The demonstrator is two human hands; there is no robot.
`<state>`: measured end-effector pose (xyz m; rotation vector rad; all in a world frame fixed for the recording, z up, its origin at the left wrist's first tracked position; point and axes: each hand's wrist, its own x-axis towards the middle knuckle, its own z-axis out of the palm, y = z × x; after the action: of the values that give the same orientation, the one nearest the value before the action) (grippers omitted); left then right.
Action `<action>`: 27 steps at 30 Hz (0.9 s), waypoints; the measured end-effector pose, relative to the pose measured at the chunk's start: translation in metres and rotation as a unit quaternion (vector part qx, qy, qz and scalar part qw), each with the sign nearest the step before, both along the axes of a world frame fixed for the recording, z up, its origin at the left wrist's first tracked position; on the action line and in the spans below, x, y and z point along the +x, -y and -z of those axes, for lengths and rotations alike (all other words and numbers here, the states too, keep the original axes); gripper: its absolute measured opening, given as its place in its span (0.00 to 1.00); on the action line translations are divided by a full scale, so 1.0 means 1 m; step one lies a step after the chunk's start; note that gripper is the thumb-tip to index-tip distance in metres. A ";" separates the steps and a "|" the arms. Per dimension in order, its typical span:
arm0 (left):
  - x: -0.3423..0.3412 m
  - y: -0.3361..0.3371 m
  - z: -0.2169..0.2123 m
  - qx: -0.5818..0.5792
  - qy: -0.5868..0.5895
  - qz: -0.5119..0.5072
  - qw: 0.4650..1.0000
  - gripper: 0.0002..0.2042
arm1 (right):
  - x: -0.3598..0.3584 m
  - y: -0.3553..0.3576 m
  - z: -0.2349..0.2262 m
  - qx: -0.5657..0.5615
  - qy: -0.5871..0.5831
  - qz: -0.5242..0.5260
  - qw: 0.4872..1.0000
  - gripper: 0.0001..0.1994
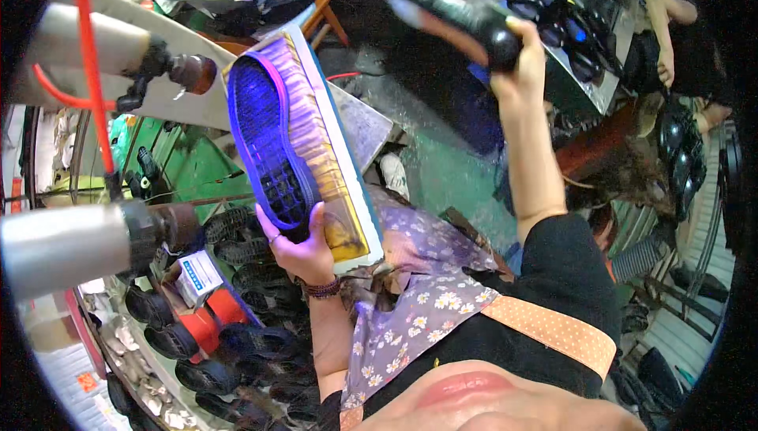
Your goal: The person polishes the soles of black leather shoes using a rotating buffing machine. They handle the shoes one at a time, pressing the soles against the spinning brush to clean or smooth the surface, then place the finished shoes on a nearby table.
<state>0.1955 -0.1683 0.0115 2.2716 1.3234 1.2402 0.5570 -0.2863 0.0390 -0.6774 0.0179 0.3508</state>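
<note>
Two grey metal cylinders with dark fittings, one upper (95, 40) and one lower (67, 245), jut in from the left. Thin red hose (92, 76) runs down across both. Slanted board with yellow-stained top and white edge (324, 166) sits mid-frame, partly covered by the held sole. Purple daisy-print apron (442, 301) below it; pale shoe (392, 174) near the board's right side, over green floor. Another person's hand (667, 68) far right, well apart.

Left hand (304, 253) is clamped on the lower end of a long black shoe sole with a gridded hollow (264, 139), lit blue-violet; thumb on one edge, fingers round the other. Sole is over the board, hollow side up; contact with board, cannot tell. Right hand (521, 72) is closed round one end of a glossy black shoe upper with a brownish underside (466, 24), raised and well apart from the sole.

Long metal-edged tray or bench (596, 99), upper right, holds glossy black shoes (545, 5). Small white box (199, 275) lies among dark soles (264, 344), lower left; contents, cannot tell.
</note>
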 end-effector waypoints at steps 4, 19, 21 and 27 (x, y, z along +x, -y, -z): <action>0.007 -0.002 0.004 -0.021 -0.008 -0.002 1.000 0.46 | 0.169 -0.032 -0.006 -0.067 0.009 0.082 0.994 0.19; -0.010 -0.023 0.014 -0.022 -0.013 0.008 1.000 0.45 | 0.166 0.193 0.012 -0.477 0.338 0.311 0.749 0.21; -0.004 -0.030 0.020 0.004 -0.042 -0.002 0.999 0.48 | 0.180 0.275 0.053 -0.663 0.348 0.345 0.566 0.24; 0.001 -0.072 0.071 -0.009 0.031 0.026 0.999 0.50 | 0.095 0.376 0.069 -0.920 0.190 0.291 0.182 0.23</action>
<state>0.1966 -0.0963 -0.0597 2.2224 1.2408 1.2667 0.6521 -0.6625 -0.0297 -3.1331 0.2626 -1.0288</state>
